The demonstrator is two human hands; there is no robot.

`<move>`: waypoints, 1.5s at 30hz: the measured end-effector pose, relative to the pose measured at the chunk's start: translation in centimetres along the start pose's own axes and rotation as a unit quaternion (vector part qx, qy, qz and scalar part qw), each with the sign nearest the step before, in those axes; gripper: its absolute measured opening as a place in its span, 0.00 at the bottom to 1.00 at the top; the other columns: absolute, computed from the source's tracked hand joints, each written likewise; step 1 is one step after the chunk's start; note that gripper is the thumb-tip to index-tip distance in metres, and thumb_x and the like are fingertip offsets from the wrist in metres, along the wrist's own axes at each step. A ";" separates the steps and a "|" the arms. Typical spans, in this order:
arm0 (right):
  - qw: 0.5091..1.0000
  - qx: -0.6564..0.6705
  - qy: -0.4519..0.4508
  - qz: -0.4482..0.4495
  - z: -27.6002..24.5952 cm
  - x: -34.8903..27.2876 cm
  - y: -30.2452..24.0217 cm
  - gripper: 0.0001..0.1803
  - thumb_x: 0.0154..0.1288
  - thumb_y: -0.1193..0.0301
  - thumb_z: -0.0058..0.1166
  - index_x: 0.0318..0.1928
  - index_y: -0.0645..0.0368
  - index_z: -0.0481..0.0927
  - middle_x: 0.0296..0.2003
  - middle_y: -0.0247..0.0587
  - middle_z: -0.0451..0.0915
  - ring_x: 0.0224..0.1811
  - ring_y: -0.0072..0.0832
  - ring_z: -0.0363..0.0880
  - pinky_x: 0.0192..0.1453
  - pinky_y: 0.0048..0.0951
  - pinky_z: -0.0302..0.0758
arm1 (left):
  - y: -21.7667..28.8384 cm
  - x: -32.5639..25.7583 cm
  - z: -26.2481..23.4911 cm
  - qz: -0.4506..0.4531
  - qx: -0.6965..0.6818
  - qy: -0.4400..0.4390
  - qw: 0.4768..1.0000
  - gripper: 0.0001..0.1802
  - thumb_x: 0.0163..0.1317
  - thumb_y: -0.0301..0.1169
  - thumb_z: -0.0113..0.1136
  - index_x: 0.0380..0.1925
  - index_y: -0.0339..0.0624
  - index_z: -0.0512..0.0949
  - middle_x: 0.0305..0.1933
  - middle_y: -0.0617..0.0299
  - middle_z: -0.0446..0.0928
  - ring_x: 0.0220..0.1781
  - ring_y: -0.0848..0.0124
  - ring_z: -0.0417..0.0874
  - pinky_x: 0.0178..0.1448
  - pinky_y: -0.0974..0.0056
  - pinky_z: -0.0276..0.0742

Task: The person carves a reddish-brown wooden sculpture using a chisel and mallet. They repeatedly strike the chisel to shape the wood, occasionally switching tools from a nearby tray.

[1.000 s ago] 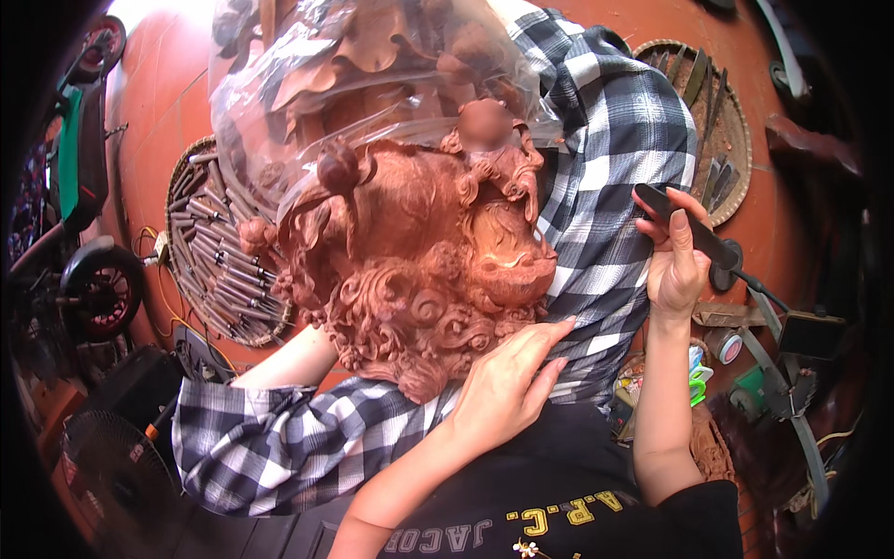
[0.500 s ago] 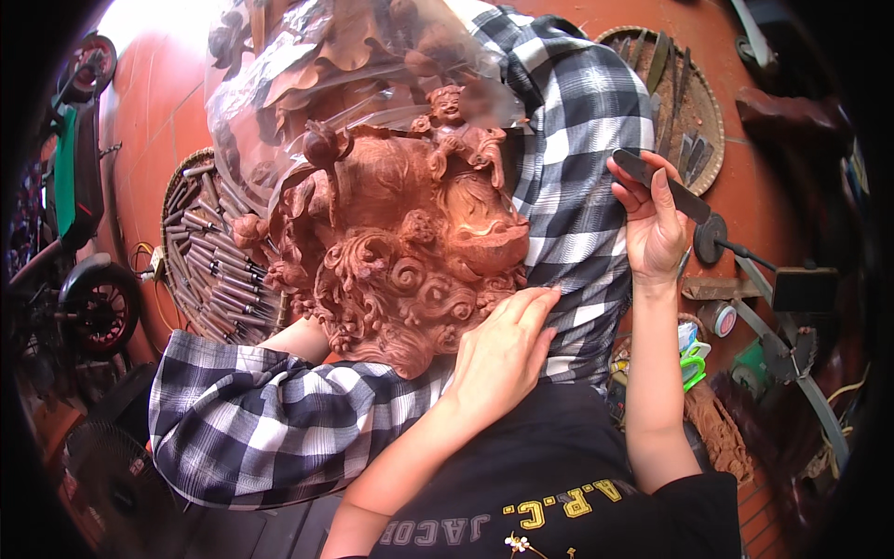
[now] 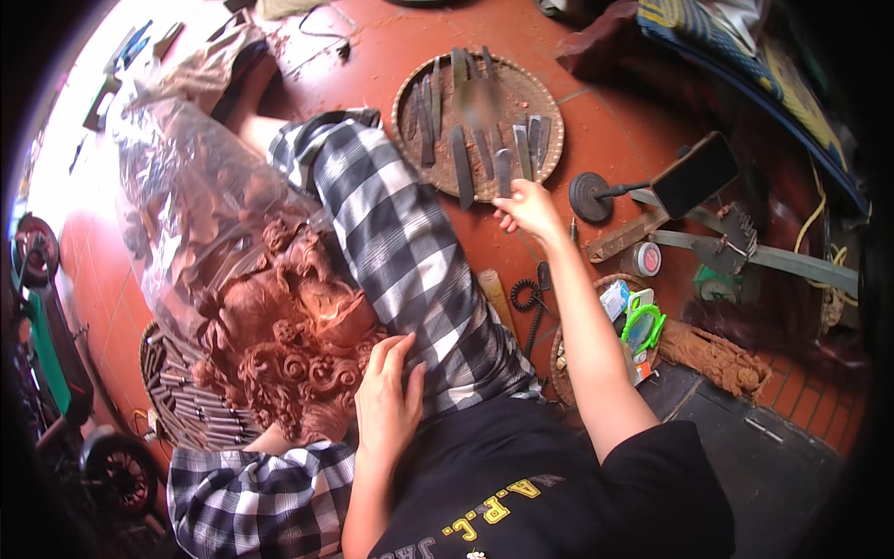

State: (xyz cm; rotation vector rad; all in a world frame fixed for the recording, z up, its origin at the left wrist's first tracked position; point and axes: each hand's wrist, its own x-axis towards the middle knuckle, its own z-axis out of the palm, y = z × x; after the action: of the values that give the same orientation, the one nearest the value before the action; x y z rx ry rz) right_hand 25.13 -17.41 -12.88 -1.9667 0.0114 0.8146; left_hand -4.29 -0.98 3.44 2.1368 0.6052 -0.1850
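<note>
Red floor tiles (image 3: 607,119) underlie the woven tray (image 3: 557,142) your right hand (image 3: 531,207) has just reached, grip pinching a flat blade (image 3: 503,170), leaving only your loosely spread left hand (image 3: 386,401) beside the carving (image 3: 289,349).

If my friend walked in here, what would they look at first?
Probably the big reddish-brown carved wooden sculpture on the left, partly under a clear plastic sheet and beside the person's left hand. Next, the round tan woven tray on the orange tiled floor near the top, where the right hand holds a flat grey metal blade.
</note>
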 end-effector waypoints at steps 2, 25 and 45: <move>0.999 0.002 0.001 -0.033 0.5 2.9 1.6 0.10 0.63 0.73 0.68 0.36 0.67 0.82 0.25 0.46 0.86 0.19 0.22 0.82 0.20 0.24 0.75 | 0.3 0.5 0.5 0.048 0.017 0.012 0.999 0.20 0.65 0.26 0.63 0.57 0.38 0.77 0.56 0.50 0.79 0.55 0.52 0.82 0.57 0.56 0.78; 0.914 0.115 -0.179 -0.344 14.9 -14.0 -10.0 0.13 0.62 0.76 0.70 0.47 0.63 0.84 0.38 0.41 0.89 0.37 0.22 0.89 0.38 0.23 0.82 | -0.5 -0.8 -1.6 -0.046 -0.215 0.087 0.972 0.14 0.69 0.25 0.63 0.53 0.35 0.81 0.44 0.51 0.86 0.46 0.60 0.89 0.50 0.60 0.83; 0.841 -0.042 -0.225 -0.490 15.6 -12.8 -9.6 0.13 0.55 0.77 0.70 0.43 0.63 0.89 0.41 0.48 0.89 0.48 0.41 0.90 0.50 0.33 0.86 | -1.6 -0.9 -1.7 -0.155 -0.452 0.056 0.877 0.17 0.78 0.27 0.52 0.61 0.29 0.75 0.52 0.54 0.82 0.52 0.69 0.86 0.54 0.65 0.82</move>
State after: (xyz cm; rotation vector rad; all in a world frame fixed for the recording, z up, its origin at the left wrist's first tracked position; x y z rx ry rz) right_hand 10.02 -4.10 -3.14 -1.4906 -1.2254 0.5361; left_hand -6.01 0.85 3.58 1.1401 0.8866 0.0538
